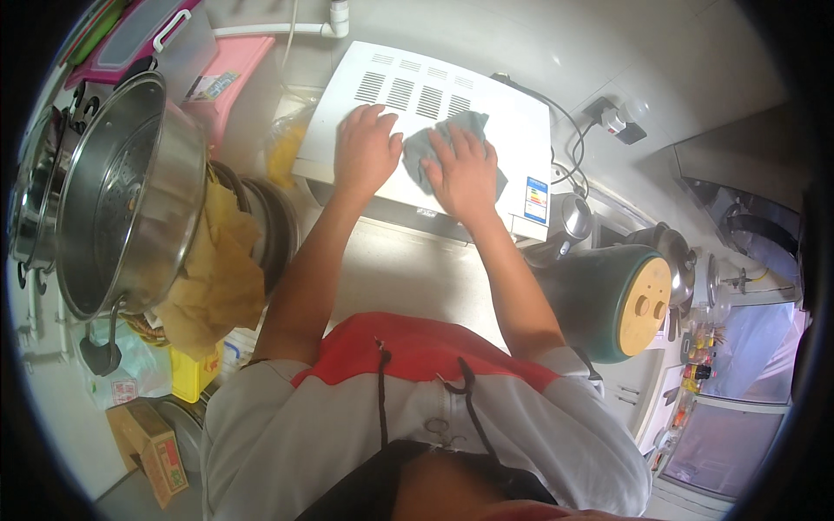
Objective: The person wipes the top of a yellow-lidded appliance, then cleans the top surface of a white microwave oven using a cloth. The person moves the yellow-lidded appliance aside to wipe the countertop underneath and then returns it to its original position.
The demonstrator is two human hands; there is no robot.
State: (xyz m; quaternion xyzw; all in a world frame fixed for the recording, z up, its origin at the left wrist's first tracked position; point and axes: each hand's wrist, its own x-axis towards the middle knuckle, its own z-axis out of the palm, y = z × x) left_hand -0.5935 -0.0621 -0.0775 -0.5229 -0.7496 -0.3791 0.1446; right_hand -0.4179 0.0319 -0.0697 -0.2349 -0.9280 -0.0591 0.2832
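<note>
A white vented appliance casing [515,130], likely a microwave oven, stands on the counter before me. My left hand [369,150] rests on its top, left of centre near the vent slots, fingers a little apart and holding nothing. Beneath my right hand [462,172] lies a grey-green cloth [417,153], pressed flat against the top to the right of my left hand. The right fingers are spread over the cloth; whether they pinch it cannot be told. An energy label [536,200] is stuck near the right front corner.
A large steel steamer pot [133,195] and a brown cloth [218,273] are at the left, with a pink box [238,84] behind. On the right stand a kettle [573,218] and a dark green container with a yellow lid [642,309]. Cables run to a wall socket [612,120].
</note>
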